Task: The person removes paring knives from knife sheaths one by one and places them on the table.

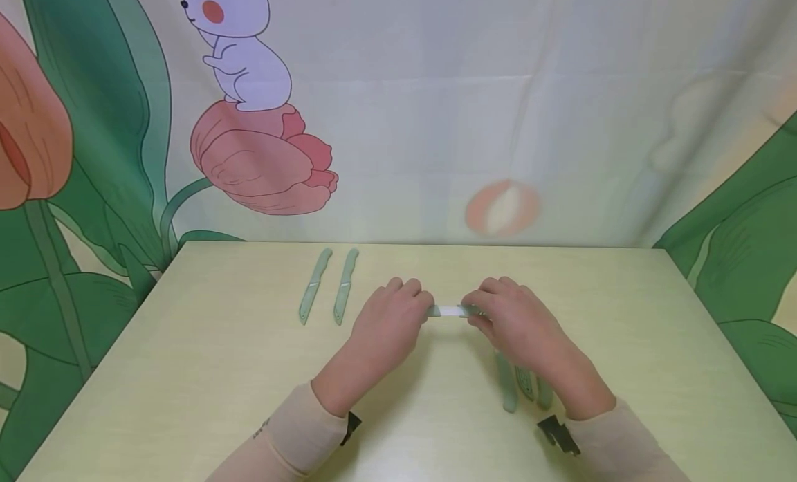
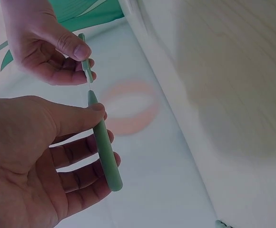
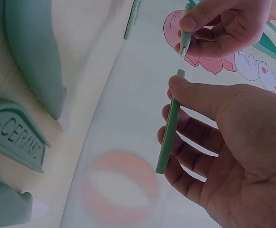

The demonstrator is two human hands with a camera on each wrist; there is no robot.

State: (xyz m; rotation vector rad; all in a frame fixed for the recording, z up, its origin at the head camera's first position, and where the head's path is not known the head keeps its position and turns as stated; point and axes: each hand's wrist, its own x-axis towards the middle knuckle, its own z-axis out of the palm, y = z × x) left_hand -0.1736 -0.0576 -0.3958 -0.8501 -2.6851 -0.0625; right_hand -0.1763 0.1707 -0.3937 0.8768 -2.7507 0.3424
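Note:
My left hand (image 1: 391,324) pinches the green handle (image 2: 107,147) of a small knife between thumb and fingers. Opposite it, my right hand (image 1: 519,323) grips a slim green blade cover (image 3: 170,128). A short stretch of white blade (image 1: 447,310) shows between the two hands, its far end hidden in the cover. In the head view, the knife lies level above the table. Below my right hand are two green knife handles, one on the left (image 1: 507,385) and one on the right (image 1: 544,393), with a loose cover (image 3: 16,135) marked with raised letters between them.
Two more green knives, one left (image 1: 315,286) and one right (image 1: 346,286), lie side by side in their covers at the back left of the pale table (image 1: 205,350). Behind the table's far edge hangs a printed curtain (image 1: 398,122).

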